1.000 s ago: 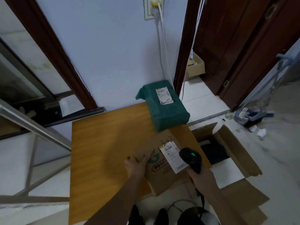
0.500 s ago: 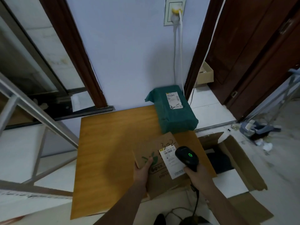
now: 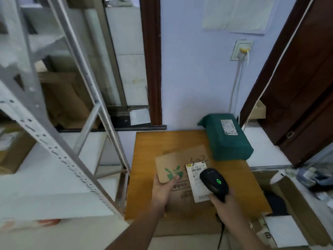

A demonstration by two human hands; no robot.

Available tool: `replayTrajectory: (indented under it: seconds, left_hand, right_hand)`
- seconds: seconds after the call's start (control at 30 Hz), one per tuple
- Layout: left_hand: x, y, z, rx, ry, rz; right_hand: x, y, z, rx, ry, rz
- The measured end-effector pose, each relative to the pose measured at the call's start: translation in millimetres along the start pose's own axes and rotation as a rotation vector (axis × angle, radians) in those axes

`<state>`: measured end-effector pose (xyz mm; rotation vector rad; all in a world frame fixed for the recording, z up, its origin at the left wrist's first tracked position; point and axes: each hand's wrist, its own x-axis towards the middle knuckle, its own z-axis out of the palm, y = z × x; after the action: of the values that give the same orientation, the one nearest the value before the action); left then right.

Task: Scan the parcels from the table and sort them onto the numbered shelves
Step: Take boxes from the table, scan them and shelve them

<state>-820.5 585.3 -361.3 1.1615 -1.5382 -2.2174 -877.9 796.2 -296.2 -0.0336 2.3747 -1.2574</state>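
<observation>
At the near right I can see an open cardboard carton (image 3: 295,201) on the floor beside the table, its flaps spread wide, with something dark inside that I cannot identify and a white sheet lying at its near end. On the left, the grey metal shelving (image 3: 59,150) carries a brown box (image 3: 12,150) on a lower level at the far left edge; the frame is blurred there, so I can read no numbers. The parcel I am working on is a flat brown cardboard parcel (image 3: 180,177) over the near part of the wooden table (image 3: 149,177), printed with a green leaf mark, with "3-2" handwritten near its far edge and a white barcode label (image 3: 195,179) stuck on its top. My left hand (image 3: 164,189) grips its left edge, thumb curled over the top face. My right hand (image 3: 225,201) is wrapped round the handle of a black barcode scanner (image 3: 214,183), green light showing, its head right over the label. At the table's far right corner sits a green wrapped parcel (image 3: 227,138) with its own label, against the pale wall. A cable hangs from the wall socket (image 3: 241,51) behind it, and a dark wooden door (image 3: 306,78) stands at the right.
</observation>
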Motion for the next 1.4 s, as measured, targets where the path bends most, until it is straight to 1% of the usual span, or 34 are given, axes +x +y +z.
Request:
replayTrajectory:
  seconds: [0.2,0.33,0.43,0.53,0.63,0.77,0.9,1.03,1.2,1.4]
  left_hand:
    - [-40,12,-75,-0.083,0.053,0.042]
    - [-76,13,-117,-0.162,0.119,0.082]
    - [-103,10,-142,-0.223,0.183,0.091]
    - [-129,3,-165,-0.286,0.272,0.124]
    - [-156,-4,-191,-0.334,0.343,0.156]
    - [-181,-11,-237,-0.352,0.452,0.195]
    - [-195,-7,-296,-0.319,0.599,0.150]
    - [-201,6,-363,-0.309,0.712,0.146]
    - [-198,29,-463,-0.259,0.752,0.152]
    - [-175,59,-557,-0.182,0.721,0.159]
  right_hand:
    - [-51,-18,53,0.020,-0.080,-0.054]
    - [-77,-29,75,-0.016,-0.132,-0.148]
    - [-94,-36,87,-0.027,-0.224,-0.224]
    - [-109,-43,98,0.008,-0.338,-0.249]
    - [-125,-50,115,-0.007,-0.460,-0.268]
    - [-150,-60,150,-0.052,-0.513,-0.335]
    - [-171,-79,203,-0.088,-0.603,-0.378]
    - [-177,-99,276,-0.116,-0.639,-0.432]
    - [-222,-143,365,-0.094,-0.642,-0.399]
    - [-238,-183,449,-0.048,-0.586,-0.384]
